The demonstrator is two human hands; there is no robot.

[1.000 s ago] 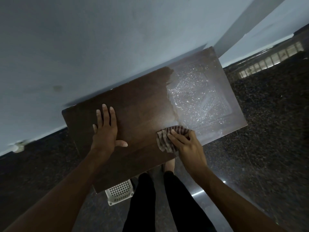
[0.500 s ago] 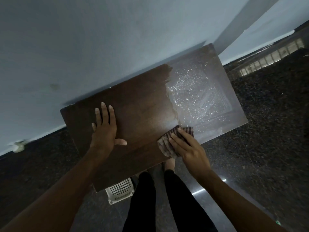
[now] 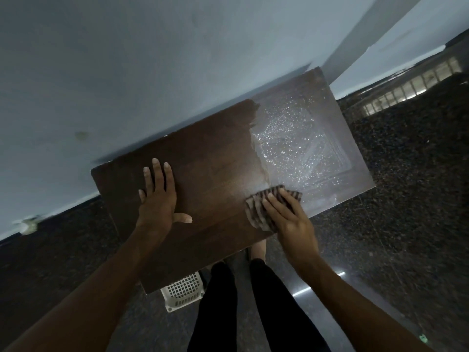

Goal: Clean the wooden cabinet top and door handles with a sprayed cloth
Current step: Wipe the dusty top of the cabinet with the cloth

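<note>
The dark wooden cabinet top (image 3: 210, 158) lies below me against a pale wall. Its right half (image 3: 299, 141) glistens with spray droplets; the left half looks dark and wiped. My right hand (image 3: 291, 219) presses a striped brown cloth (image 3: 258, 209) flat on the top near its front edge, at the border between wet and wiped wood. My left hand (image 3: 158, 199) rests palm down on the left part, fingers spread, holding nothing. The door handles are hidden from this angle.
A white perforated plastic basket (image 3: 182, 293) stands on the floor under the cabinet's front edge, beside my legs in black trousers (image 3: 228, 308). Dark speckled stone floor (image 3: 406, 199) surrounds the cabinet. A wall corner column (image 3: 355, 39) rises behind the right end.
My right hand has slid the cloth a little to the right along the front edge, toward the wet patch. My left hand stays planted in the same place.
</note>
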